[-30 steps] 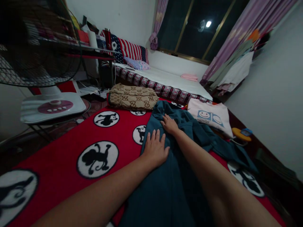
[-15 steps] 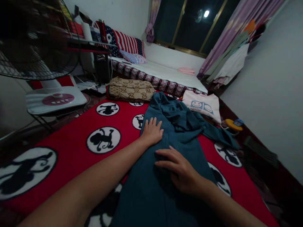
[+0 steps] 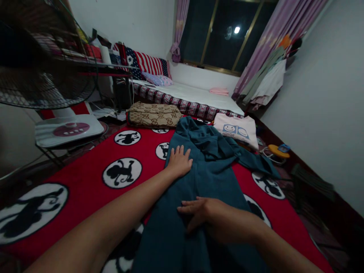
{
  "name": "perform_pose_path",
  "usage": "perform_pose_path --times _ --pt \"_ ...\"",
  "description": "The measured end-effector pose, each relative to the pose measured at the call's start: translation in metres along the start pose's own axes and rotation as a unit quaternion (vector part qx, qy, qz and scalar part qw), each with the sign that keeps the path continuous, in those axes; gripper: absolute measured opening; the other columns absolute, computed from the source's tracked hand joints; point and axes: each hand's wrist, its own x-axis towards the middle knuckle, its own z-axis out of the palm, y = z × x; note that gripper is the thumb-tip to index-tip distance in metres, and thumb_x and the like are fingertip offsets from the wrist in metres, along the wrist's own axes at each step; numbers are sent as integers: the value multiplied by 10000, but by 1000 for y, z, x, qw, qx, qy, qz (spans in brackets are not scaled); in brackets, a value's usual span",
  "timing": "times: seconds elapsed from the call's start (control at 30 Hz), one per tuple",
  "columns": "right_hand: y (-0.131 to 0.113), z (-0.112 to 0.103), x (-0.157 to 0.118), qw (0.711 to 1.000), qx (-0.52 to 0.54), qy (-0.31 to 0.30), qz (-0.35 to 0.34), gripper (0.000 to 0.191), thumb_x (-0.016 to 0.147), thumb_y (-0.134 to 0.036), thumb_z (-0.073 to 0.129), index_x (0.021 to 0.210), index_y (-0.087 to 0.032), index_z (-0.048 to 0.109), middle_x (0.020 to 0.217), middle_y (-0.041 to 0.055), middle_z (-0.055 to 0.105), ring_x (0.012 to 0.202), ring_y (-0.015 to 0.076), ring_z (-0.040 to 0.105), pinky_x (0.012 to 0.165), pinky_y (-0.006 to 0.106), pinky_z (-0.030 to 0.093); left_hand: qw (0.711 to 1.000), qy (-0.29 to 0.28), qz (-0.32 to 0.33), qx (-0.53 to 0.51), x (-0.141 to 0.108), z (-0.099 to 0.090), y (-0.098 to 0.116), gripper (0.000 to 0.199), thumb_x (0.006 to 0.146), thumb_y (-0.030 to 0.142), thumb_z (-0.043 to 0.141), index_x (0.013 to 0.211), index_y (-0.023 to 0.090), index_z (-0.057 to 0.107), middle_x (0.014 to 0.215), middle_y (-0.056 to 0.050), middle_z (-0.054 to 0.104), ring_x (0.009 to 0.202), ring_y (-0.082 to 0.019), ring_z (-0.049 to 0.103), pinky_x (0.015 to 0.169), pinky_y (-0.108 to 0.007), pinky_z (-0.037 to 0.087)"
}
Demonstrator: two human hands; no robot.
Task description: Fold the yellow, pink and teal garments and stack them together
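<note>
Head view: pressing left hand (image 3: 179,162) flat on teal garment (image 3: 210,178), holding right hand (image 3: 209,216) low at its near part

Pressing down with the left hand palm-down, fingers spread, near the left edge of the garment. Holding the right hand nearer and to the right, thumb and fingers apart and slightly bent, over or on the same cloth; cannot tell whether touching it, nor see any fold pinched.

Laying out the teal garment lengthwise on a red blanket (image 3: 85,189) with black figures in white circles: smoother at the near part, bunched at the far part, trailing a sleeve (image 3: 256,163) out to the right. Showing beyond its far left corner a folded tan patterned cloth (image 3: 155,115), and at far right a pale pink shirt (image 3: 248,125) with two smiley faces. Placing farther right of the shirt a round yellow object (image 3: 277,151) with a small blue item (image 3: 283,148). Standing at left, a fan (image 3: 42,91) on a white base (image 3: 47,132). Stretching across the far side, a bed (image 3: 187,90) with a striped, starred cushion (image 3: 152,62), below a dark window (image 3: 222,45).
</note>
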Motion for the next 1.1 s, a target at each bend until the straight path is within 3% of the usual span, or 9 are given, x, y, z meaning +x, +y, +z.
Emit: perform_pose_path --times 0.07,0.13,0.2,0.3,0.37,0.43,0.73,1.1 --pt "1 -16 5 999 38 -23 5 587 665 24 435 1059 -296 729 1303 -4 617 1233 175 547 1049 313 388 1000 2 -2 -6 -1 0 0 569 939 432 365 1453 188 373 1534 -161 310 1418 -324 262 1138 -509 191" --pt "15 -28 16 996 81 14 28 478 673 -11 440 958 -239 748 1110 11 716 1052 163 652 949 272 461 1000 6 -1 -9 -1 1 -1 567 937 434 370 1450 192 379 1532 -158 316 1419 -322 261 1140 -502 194" --pt "41 -32 33 983 122 114 72 349 654 -49 443 802 -183 729 881 19 744 837 154 684 816 253 504 1000 11 0 -11 -1 1 -2 565 936 437 372 1449 201 380 1531 -151 321 1419 -315 262 1144 -497 192" --pt "87 -21 56 924 171 312 140 203 617 -94 432 609 -175 618 583 -10 635 536 120 579 568 213 454 1000 17 -2 -13 -1 3 -3 559 935 439 372 1447 214 385 1525 -144 336 1415 -307 274 1143 -492 201" --pt "108 -9 65 878 164 423 152 163 637 -127 431 610 -192 578 513 -33 556 466 112 506 501 209 395 1000 19 -3 -13 0 4 -3 559 937 441 367 1447 215 385 1522 -146 340 1413 -308 278 1141 -495 206" --pt "116 0 67 860 129 474 138 153 655 -143 431 638 -202 571 524 -38 533 473 114 494 499 214 379 1000 19 -3 -13 0 4 -3 560 939 445 363 1448 213 382 1522 -145 339 1413 -310 277 1141 -498 204" --pt "113 1 64 871 105 471 93 184 651 -119 404 643 -195 571 606 -22 535 500 107 493 520 225 376 999 28 -3 -20 0 4 -2 552 929 432 402 1437 213 405 1516 -143 352 1408 -313 289 1140 -507 216" --pt "109 2 63 870 115 470 95 189 662 -115 401 656 -188 575 615 -18 542 513 108 499 528 226 376 999 33 2 -30 1 5 -3 557 928 416 415 1436 191 414 1509 -170 355 1400 -336 299 1134 -526 222"
